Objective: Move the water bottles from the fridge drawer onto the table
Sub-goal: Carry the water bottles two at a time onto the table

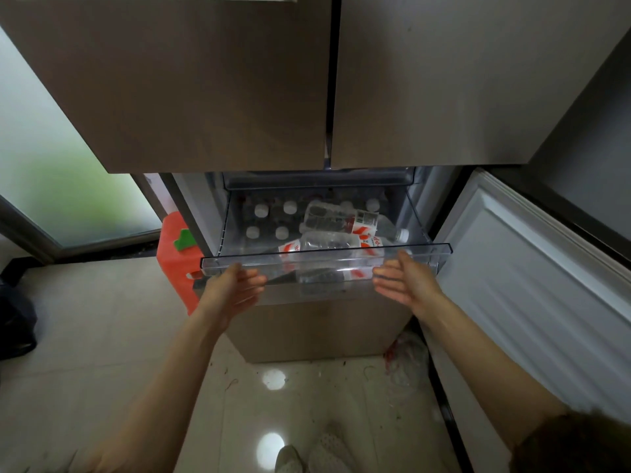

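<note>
An orange stool (176, 264) stands left of the fridge; a black bag (15, 322) lies on the floor.

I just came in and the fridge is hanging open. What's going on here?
A person stands at the fridge with both bare hands at the front lip of a clear plastic fridge drawer that is slid out. The left hand and the right hand are at the lip with fingers fairly straight; neither holds a bottle. Inside, clear water bottles with red-and-white labels lie on their sides above upright bottles with white caps. No bottle has left the drawer in this view.
</note>
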The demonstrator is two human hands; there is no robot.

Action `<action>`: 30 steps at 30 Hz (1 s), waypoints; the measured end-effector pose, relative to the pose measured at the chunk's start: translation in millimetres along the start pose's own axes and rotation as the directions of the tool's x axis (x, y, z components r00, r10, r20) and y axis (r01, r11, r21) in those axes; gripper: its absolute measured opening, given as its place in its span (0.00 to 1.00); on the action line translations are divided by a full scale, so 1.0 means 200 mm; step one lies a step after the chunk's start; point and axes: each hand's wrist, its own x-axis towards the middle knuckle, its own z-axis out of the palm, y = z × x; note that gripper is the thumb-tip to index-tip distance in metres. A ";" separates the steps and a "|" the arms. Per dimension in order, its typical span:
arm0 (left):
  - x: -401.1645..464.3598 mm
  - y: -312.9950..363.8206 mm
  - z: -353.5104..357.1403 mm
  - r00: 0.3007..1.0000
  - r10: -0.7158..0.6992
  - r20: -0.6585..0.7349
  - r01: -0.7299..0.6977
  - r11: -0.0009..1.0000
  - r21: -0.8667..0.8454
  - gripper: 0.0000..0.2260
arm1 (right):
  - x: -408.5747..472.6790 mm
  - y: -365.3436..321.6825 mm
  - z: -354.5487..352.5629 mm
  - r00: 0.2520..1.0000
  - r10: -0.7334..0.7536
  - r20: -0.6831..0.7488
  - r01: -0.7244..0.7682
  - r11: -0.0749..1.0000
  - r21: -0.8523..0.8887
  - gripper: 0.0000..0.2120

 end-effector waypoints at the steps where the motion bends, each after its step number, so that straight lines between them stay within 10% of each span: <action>1: -0.02 0.03 0.01 0.999 0.047 0.004 -0.047 0.997 0.068 0.16 | -0.01 -0.04 -0.01 0.999 -0.032 -0.007 0.031 0.996 -0.081 0.17; 9: -0.15 0.17 0.21 0.909 0.361 0.208 -0.416 0.818 0.397 0.08 | 0.05 -0.15 -0.05 0.836 -0.548 -0.041 0.424 0.691 -0.586 0.08; 15: 0.03 0.23 0.37 0.867 0.443 0.227 -0.471 0.584 0.660 0.14 | 0.14 -0.15 -0.16 0.812 -0.549 0.197 0.477 0.431 -0.766 0.13; 23: 0.29 0.27 0.54 0.977 0.107 0.186 -0.214 0.466 0.858 0.30 | 0.18 -0.17 -0.21 0.815 -0.498 0.296 0.477 0.286 -0.831 0.16; 30: 0.39 0.29 0.55 0.973 -0.004 0.232 -0.192 0.547 0.815 0.22 | 0.25 -0.15 -0.19 0.829 -0.500 0.251 0.381 0.177 -0.907 0.15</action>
